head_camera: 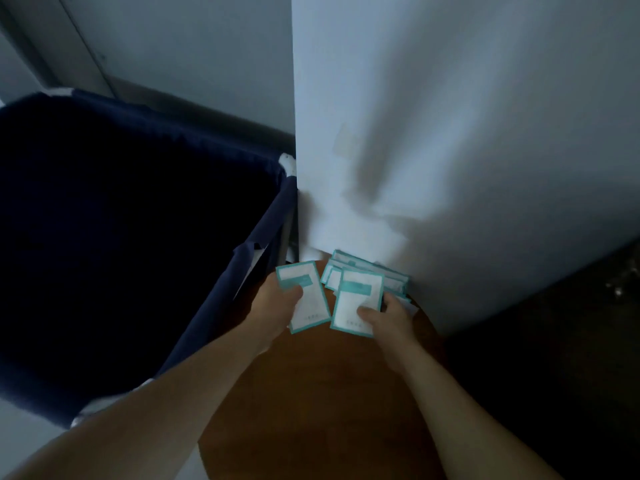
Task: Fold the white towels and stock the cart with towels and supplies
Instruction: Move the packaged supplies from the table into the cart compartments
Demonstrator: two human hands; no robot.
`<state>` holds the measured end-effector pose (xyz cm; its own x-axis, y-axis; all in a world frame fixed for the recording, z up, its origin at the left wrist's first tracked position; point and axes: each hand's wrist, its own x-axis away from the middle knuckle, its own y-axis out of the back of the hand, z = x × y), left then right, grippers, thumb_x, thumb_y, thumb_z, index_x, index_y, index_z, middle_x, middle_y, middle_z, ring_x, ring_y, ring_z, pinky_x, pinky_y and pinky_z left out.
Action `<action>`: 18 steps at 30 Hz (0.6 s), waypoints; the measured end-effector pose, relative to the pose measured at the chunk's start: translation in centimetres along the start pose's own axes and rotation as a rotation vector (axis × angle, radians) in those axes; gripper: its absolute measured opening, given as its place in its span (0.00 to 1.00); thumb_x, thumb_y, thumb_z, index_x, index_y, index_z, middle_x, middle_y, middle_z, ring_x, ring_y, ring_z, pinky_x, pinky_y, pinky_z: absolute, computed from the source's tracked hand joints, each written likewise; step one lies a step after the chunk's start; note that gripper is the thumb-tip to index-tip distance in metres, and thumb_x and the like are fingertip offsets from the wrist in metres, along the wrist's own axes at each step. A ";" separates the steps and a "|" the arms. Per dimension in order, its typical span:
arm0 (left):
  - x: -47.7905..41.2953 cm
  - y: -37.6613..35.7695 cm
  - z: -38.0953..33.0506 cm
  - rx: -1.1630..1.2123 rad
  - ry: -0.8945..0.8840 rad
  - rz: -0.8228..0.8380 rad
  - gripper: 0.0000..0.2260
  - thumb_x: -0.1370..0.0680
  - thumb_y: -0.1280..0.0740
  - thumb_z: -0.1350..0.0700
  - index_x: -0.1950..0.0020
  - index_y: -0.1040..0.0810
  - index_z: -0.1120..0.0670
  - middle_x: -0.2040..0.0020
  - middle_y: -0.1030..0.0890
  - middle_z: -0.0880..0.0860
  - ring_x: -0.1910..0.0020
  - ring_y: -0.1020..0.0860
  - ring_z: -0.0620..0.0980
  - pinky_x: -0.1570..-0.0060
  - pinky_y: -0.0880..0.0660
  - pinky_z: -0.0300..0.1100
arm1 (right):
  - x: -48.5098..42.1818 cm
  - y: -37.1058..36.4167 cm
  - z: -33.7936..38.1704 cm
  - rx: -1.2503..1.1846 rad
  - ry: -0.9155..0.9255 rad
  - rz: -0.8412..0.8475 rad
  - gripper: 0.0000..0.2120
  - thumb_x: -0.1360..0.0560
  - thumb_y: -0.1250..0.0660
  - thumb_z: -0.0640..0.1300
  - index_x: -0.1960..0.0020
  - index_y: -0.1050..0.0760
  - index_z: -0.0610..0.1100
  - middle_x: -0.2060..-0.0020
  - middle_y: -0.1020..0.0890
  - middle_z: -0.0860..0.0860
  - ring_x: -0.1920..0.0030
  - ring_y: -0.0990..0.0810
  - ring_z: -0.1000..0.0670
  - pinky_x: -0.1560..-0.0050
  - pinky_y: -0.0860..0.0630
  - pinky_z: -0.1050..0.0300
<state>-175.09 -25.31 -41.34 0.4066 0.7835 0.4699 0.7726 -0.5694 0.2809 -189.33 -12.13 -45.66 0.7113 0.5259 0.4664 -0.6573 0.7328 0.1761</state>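
View from a head-worn camera, looking down in dim light at two bare forearms reaching over a round wooden tabletop (311,393) set against the corner of a white wall (450,133).

The left hand (277,306) pinched a first packet (310,306), thumb on its face and fingers behind. The packet was flat and white with a teal border and a teal band near its top. The right hand (389,317) pinched a second packet (348,318) of the same kind in the same way. The two packets were held upright, side by side and just apart. Their print was too blurred to read.

Behind them, a pile of packets (381,273) lay fanned on the tabletop, touching the wall. To the left, just beside the tabletop, stood a navy fabric bin (221,292) on a white frame, its inside too dark to make out. Whether it belonged to the cart could not be told. A dark floor (554,375) showed on the right.

No white towels were in view, so how far the folding had gone could not be judged. The work appeared to be at the supplies stage. Packets were being gathered, several remained in the pile, and none could be seen stowed, so the stocking looked mostly left to do.
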 end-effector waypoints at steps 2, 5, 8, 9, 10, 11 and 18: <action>1.5 1.0 -2.5 -0.005 -0.116 0.085 0.10 0.21 0.33 0.64 0.43 0.22 0.53 0.49 0.16 0.52 0.52 0.18 0.49 0.52 0.21 0.44 | 1.9 1.0 2.1 -0.019 0.056 -0.054 0.08 0.30 0.27 0.37 0.54 0.22 0.46 0.52 0.15 0.42 0.52 0.16 0.41 0.47 0.19 0.37; 4.4 2.6 -6.6 -0.047 -0.278 0.210 0.12 0.23 0.33 0.68 0.50 0.20 0.51 0.54 0.16 0.49 0.51 0.18 0.51 0.48 0.21 0.47 | 6.3 2.2 6.3 -0.161 0.106 -0.088 0.07 0.24 0.32 0.33 0.49 0.21 0.42 0.53 0.16 0.41 0.58 0.15 0.44 0.56 0.16 0.44; 7.5 4.2 -9.9 -0.093 -0.415 0.278 0.11 0.27 0.31 0.66 0.47 0.18 0.55 0.51 0.15 0.53 0.50 0.16 0.52 0.46 0.20 0.51 | 11.0 3.3 9.1 -0.259 0.152 -0.092 0.07 0.20 0.36 0.33 0.45 0.22 0.38 0.58 0.17 0.43 0.72 0.19 0.54 0.76 0.24 0.61; 8.4 4.6 -10.9 -0.090 -0.444 0.282 0.13 0.28 0.30 0.65 0.45 0.18 0.55 0.50 0.15 0.53 0.49 0.16 0.51 0.45 0.20 0.51 | 12.4 3.8 9.8 -0.278 0.189 -0.110 0.07 0.20 0.36 0.33 0.45 0.21 0.39 0.57 0.17 0.42 0.69 0.17 0.53 0.73 0.22 0.60; 9.4 4.9 -12.0 -0.080 -0.465 0.287 0.13 0.28 0.30 0.65 0.44 0.18 0.55 0.49 0.15 0.53 0.49 0.17 0.51 0.44 0.20 0.51 | 14.0 4.3 10.5 -0.292 0.220 -0.135 0.07 0.21 0.34 0.34 0.47 0.20 0.40 0.54 0.15 0.42 0.63 0.15 0.49 0.65 0.18 0.54; 10.5 5.1 -13.2 -0.078 -0.494 0.286 0.13 0.28 0.30 0.64 0.44 0.19 0.56 0.48 0.15 0.53 0.49 0.17 0.51 0.45 0.20 0.50 | 15.5 4.9 11.2 -0.303 0.251 -0.165 0.06 0.22 0.33 0.34 0.48 0.19 0.41 0.52 0.14 0.41 0.56 0.14 0.45 0.56 0.16 0.48; 18.1 2.7 -20.0 -0.069 -0.707 0.384 0.08 0.24 0.31 0.62 0.50 0.21 0.49 0.54 0.18 0.46 0.56 0.20 0.46 0.59 0.22 0.41 | 25.6 10.4 13.9 -0.324 0.438 -0.344 0.07 0.22 0.32 0.38 0.45 0.19 0.43 0.52 0.13 0.47 0.52 0.14 0.46 0.50 0.18 0.47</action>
<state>-175.40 -17.62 -15.34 0.8677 0.4888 -0.0898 0.4937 -0.8269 0.2691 -181.43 2.98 -19.86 0.9488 0.3151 0.0211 -0.3138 0.9482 -0.0499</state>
